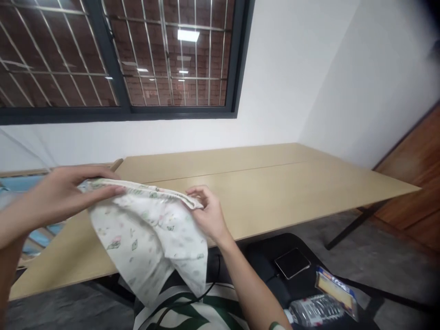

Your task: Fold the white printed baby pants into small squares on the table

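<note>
A white cloth with a small floral print (pixel 151 238) hangs in front of me over the near edge of a light wooden table (pixel 275 192). My left hand (pixel 65 192) pinches the cloth's top edge at its left end. My right hand (pixel 206 213) grips the same edge at its right end. The edge is stretched between both hands, and the rest of the cloth droops down toward my lap.
A dark stool or seat (pixel 299 284) at my right carries a phone (pixel 292 262), a plastic water bottle (pixel 312 311) and a yellow-blue packet (pixel 337 288). A barred window (pixel 120 55) fills the wall behind the table. A wooden door (pixel 415 183) stands at the right.
</note>
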Demonstrator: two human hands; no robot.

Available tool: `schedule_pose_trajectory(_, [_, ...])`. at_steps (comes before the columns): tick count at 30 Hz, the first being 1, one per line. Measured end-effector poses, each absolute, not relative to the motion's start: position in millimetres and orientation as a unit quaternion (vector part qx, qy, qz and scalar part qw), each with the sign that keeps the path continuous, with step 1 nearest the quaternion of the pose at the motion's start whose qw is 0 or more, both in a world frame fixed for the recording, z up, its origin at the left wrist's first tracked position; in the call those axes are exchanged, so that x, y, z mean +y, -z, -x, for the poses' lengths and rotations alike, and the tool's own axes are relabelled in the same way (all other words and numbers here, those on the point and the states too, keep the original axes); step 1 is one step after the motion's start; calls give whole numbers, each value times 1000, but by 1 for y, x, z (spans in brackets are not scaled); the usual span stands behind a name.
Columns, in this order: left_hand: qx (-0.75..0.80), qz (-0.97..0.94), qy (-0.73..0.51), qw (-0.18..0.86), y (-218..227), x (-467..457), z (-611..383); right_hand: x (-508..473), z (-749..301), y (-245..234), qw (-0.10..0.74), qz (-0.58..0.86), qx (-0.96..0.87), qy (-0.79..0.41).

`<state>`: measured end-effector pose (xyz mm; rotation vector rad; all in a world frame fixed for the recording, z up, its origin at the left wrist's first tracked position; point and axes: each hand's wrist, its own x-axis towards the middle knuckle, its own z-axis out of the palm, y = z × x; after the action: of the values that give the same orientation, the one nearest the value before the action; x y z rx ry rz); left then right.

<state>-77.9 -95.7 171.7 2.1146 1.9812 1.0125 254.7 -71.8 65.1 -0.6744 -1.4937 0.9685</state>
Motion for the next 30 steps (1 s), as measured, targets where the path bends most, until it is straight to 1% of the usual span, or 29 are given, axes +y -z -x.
schedule_pose_trajectory(2, [600,-752,-268,51,-164,-63,64,-39,-267,-64,545,307,-659,-418])
schedule_pose_trajectory(4, [600,-761,-242,51,-145,-24,59,1,-273,-57,484,331,-693,-419])
schedule_pose_trajectory(6, [619,-744,-246,49,-115,16,60,42,-272,-44,435,356,-717,-411])
schedule_pose_trajectory(9, [649,-706,-265,94,-63,65,61,95,-262,-17,354,437,-740,-370])
schedule_pose_trajectory(13, [689,-667,-261,106,-4,106,59,141,-247,12,299,504,-739,-332])
schedule_pose_trajectory(16, [711,-643,-263,108,23,126,60,162,-239,23,271,543,-735,-303])
schedule_pose_trajectory(19, [724,-627,-265,113,40,140,62,174,-232,29,256,569,-730,-280])
schedule_pose_trajectory(22, [728,-618,-271,119,52,145,65,176,-226,33,261,589,-716,-271])
schedule_pose_trajectory(28, [738,-587,-307,128,64,123,87,145,-236,31,319,627,-654,-278])
schedule_pose_trajectory(30, [751,-568,-314,121,63,111,104,116,-255,29,360,617,-641,-282])
